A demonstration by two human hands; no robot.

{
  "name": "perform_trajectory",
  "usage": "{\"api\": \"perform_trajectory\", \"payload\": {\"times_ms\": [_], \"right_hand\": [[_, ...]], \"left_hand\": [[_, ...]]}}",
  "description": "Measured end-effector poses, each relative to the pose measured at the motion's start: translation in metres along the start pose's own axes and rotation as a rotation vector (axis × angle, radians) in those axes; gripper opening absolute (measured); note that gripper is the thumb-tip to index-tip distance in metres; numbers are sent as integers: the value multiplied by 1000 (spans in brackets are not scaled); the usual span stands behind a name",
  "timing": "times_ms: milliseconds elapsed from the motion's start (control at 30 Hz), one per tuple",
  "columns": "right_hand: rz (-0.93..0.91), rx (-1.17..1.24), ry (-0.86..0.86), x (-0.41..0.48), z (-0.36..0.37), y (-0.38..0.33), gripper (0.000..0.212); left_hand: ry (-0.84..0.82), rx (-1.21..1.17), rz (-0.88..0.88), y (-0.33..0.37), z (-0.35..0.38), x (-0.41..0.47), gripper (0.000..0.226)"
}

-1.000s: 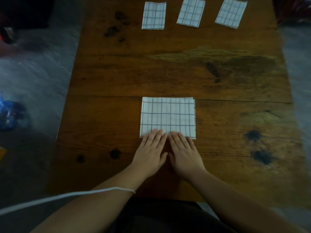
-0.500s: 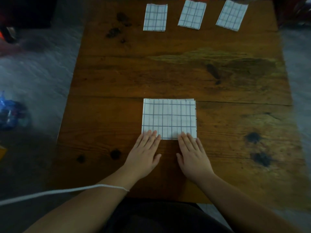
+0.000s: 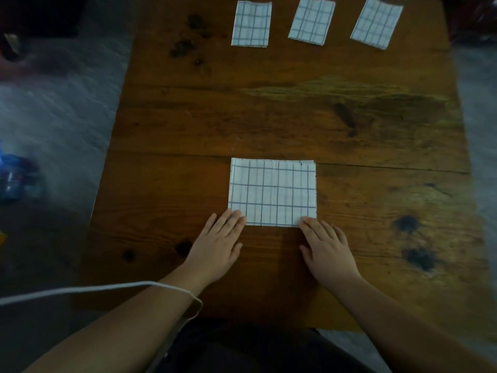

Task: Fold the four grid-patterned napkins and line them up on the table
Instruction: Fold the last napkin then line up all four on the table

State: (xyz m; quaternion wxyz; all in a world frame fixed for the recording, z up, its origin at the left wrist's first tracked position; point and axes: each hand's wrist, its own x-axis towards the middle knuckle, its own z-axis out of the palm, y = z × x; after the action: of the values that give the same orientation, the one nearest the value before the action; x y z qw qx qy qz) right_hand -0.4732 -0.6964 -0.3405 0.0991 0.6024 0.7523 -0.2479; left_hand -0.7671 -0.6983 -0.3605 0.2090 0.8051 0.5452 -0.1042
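Observation:
A white napkin with a dark grid (image 3: 272, 192) lies flat on the wooden table (image 3: 269, 117), folded into a wide rectangle, near the front middle. My left hand (image 3: 217, 243) lies flat with straight fingers, its tips on the napkin's near left corner. My right hand (image 3: 326, 247) lies flat the same way, fingertips on the near right corner. Three smaller folded grid napkins sit in a row along the far edge: the left napkin (image 3: 251, 24), the middle napkin (image 3: 312, 21) and the right napkin (image 3: 376, 22).
The table's left edge (image 3: 107, 157) drops to a grey floor, where a blue object (image 3: 14, 179) lies. A white cord (image 3: 94, 289) crosses my left forearm. Dark knots mark the wood at the right (image 3: 408, 224).
Both hands slid apart along the napkin's near edge, from side by side at the middle out to the two near corners. The napkin itself stayed in place.

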Motion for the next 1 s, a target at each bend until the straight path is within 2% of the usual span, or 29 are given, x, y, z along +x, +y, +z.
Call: {"api": "perform_trajectory", "payload": {"times_ms": [167, 333, 500, 633, 700, 800, 900, 1000], "right_hand": [[58, 39, 79, 31, -19, -8, 20], [38, 48, 64, 44, -29, -10, 18], [-37, 193, 116, 34, -47, -26, 6], [-67, 230, 176, 13, -56, -33, 15], [-112, 207, 172, 2, -53, -27, 36], [-183, 151, 145, -9, -40, -1, 58], [-188, 49, 92, -20, -24, 27, 64], [-169, -24, 65, -34, -10, 41, 53]], "left_hand": [[143, -111, -16, 21, -16, 19, 49], [159, -174, 102, 41, -21, 45, 49], [230, -179, 116, 51, -27, 58, 44], [262, -291, 84, 51, -35, 58, 39], [285, -314, 86, 50, -35, 54, 40], [270, -323, 215, 45, -29, 48, 45], [213, -307, 378, 43, -20, 40, 56], [172, -227, 480, 44, -13, 31, 64]]}}
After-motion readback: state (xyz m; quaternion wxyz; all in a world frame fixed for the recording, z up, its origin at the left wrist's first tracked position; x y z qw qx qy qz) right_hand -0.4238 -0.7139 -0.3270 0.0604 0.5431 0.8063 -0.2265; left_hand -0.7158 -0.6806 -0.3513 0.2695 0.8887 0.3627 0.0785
